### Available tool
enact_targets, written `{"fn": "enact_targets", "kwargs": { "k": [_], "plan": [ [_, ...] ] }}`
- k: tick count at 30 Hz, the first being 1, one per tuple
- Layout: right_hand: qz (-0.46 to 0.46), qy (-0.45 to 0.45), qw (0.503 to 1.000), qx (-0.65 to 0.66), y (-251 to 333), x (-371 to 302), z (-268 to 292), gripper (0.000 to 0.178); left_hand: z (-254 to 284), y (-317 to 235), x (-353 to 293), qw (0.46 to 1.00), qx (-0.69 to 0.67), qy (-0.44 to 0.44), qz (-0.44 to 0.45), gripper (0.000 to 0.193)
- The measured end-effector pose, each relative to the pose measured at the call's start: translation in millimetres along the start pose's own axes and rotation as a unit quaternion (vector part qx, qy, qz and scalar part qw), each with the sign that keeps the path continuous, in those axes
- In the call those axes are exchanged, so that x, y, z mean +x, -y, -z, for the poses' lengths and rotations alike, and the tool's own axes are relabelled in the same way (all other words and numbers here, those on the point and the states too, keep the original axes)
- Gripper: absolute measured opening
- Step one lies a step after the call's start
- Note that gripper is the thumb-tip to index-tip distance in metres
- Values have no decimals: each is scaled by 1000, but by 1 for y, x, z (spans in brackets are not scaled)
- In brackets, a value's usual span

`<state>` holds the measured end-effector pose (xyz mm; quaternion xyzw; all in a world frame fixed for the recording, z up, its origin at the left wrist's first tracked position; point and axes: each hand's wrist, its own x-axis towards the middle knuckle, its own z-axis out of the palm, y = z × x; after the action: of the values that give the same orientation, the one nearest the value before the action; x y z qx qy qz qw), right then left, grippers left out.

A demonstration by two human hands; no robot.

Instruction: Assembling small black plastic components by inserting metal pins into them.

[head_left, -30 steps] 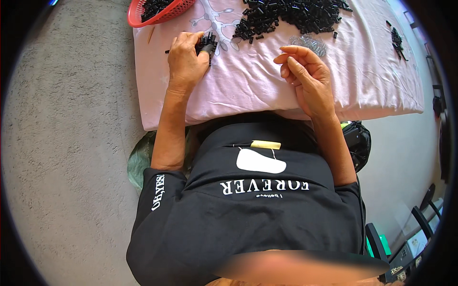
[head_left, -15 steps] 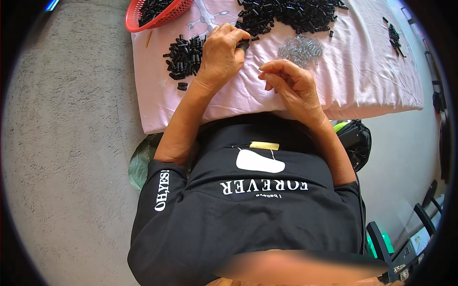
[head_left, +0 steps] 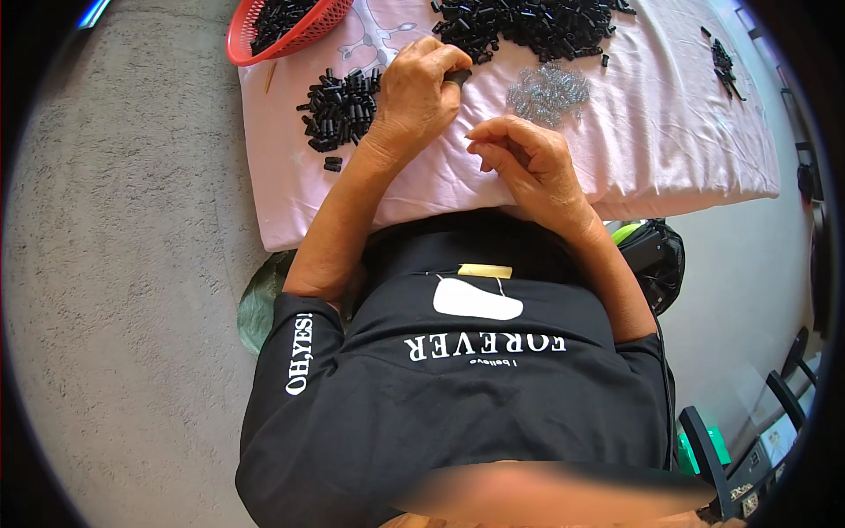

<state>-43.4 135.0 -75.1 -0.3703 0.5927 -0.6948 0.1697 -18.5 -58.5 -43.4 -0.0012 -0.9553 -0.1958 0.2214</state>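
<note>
My left hand point(head_left: 415, 95), fingers curled, is beside the large heap of small glossy black cylinders point(head_left: 537, 31); my right hand point(head_left: 528, 165), fingers bent, is beside the pile of silvery wire-like pieces point(head_left: 549, 91), on the pink cloth-covered table point(head_left: 704, 154). Whether either grips anything, I cannot tell.

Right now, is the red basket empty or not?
Not empty: black pieces lie inside the red basket. How full, I cannot tell: the picture's edge cuts it.

Red basket point(head_left: 236, 44) and big black pile point(head_left: 539, 28) are cut off up top, and whatever's under the left grip point(head_left: 414, 92) is totally hidden.
</note>
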Motion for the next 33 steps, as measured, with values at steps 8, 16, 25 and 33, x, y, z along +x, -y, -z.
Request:
{"fn": "enact_targets", "kwargs": {
  "k": [8,16,25,33],
  "plan": [
    [16,5,999,-30,1,1,0,11,-27,2,28,996,58,-33,-54,24],
    [13,6,1000,-18,0,0,2,11,-23,6,28,996,83,18,-24,20],
    [-23,53,998,-36,6,1,7,15,-6,13,22,998,52,30,-19,21],
    [-41,-7,998,41,0,-1,3,13,22,2,7,989,-85,51,114,22]
  ]
}}
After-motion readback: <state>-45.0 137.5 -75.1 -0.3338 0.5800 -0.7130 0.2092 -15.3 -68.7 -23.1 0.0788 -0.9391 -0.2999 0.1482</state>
